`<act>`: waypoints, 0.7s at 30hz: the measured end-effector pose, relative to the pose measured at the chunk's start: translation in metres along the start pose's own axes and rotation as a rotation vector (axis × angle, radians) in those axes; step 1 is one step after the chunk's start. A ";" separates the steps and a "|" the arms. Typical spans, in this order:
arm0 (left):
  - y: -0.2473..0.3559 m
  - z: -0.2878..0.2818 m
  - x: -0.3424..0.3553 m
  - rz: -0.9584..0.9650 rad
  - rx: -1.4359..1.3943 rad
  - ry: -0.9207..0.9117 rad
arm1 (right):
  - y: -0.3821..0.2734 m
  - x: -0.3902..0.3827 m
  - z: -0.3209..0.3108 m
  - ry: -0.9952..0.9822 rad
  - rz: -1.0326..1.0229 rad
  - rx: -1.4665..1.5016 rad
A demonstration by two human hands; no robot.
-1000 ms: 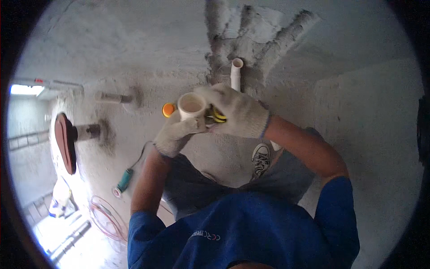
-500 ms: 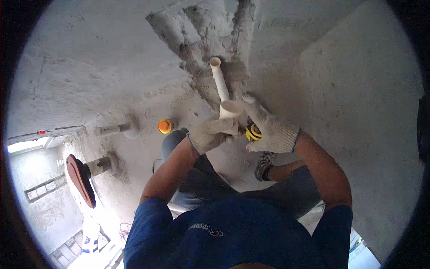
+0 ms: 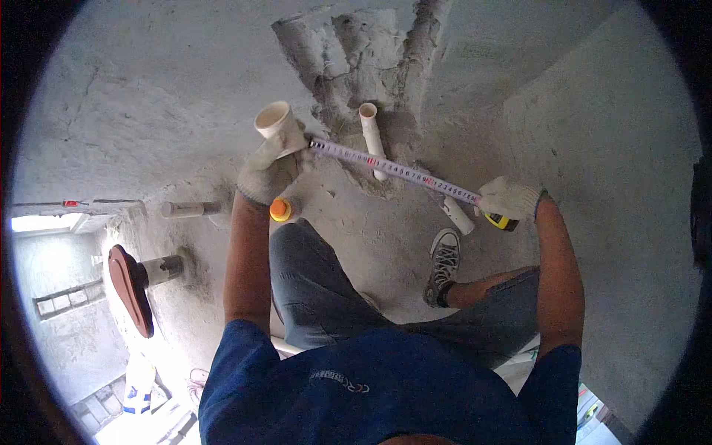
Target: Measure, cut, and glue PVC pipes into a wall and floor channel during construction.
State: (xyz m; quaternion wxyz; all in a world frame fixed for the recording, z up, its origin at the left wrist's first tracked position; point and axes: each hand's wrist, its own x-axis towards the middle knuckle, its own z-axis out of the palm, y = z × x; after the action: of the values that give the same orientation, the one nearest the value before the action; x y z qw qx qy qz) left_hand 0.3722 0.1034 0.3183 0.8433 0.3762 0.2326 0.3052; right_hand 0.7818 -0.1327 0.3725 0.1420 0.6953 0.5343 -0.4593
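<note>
My left hand (image 3: 265, 172), in a pale knit work glove, is closed around a white plastic pipe fitting (image 3: 280, 127) with its wide mouth facing up. The hooked end of a tape blade (image 3: 400, 171) lies right at that fitting; whether my fingers pinch the hook is hidden. My right hand (image 3: 512, 196), gloved too, grips the yellow and black tape measure (image 3: 501, 222), and the blade runs taut between both hands. Under the blade a thin white pipe (image 3: 371, 137) stands up from the floor. A short white pipe piece (image 3: 457, 216) is just below my right hand.
A yellow container with an orange cap (image 3: 280, 209) stands beside my left wrist. Two pipe stubs, a pale one (image 3: 185, 210) and a capped one with a brown cover (image 3: 132, 291), rise at left. A rough chase (image 3: 363, 52) cuts the wall ahead. My shoe (image 3: 444, 261) is on the floor.
My hands have moved apart, the left one with the fitting to the left and forward, the right one to the right. The tape blade is now drawn out between them.
</note>
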 end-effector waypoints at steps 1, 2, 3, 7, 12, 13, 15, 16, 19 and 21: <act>-0.006 0.003 0.006 0.062 0.061 0.046 | 0.002 -0.002 -0.002 0.028 -0.078 -0.040; -0.011 0.006 0.012 0.134 0.107 0.066 | 0.003 -0.002 -0.004 0.036 -0.121 -0.067; -0.016 0.009 0.019 0.125 0.292 0.071 | 0.004 -0.003 -0.006 0.084 -0.078 0.053; -0.045 0.039 0.039 0.090 0.602 -0.071 | -0.011 -0.001 -0.003 0.260 -0.145 0.651; -0.088 0.089 0.069 -0.004 0.913 -0.291 | -0.061 -0.004 0.021 0.461 -0.466 0.561; -0.094 0.095 0.070 -0.044 0.899 -0.305 | -0.071 -0.007 0.027 0.524 -0.519 0.395; -0.102 0.101 0.072 -0.129 0.865 -0.342 | -0.086 -0.009 0.032 0.571 -0.589 0.217; -0.103 0.102 0.071 -0.172 0.868 -0.345 | -0.092 -0.008 0.034 0.554 -0.613 0.212; -0.099 0.101 0.065 -0.200 0.816 -0.379 | -0.103 0.001 0.039 0.762 -0.694 0.134; -0.094 0.101 0.061 -0.079 0.727 -0.411 | -0.104 0.009 0.041 0.883 -0.700 0.110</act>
State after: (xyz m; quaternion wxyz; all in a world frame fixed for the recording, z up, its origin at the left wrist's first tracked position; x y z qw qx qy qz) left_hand 0.5098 0.0453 0.2969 0.6955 0.6932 0.1666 0.0892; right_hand 0.6710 -0.1152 0.3740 -0.2919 0.6093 0.7170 -0.1717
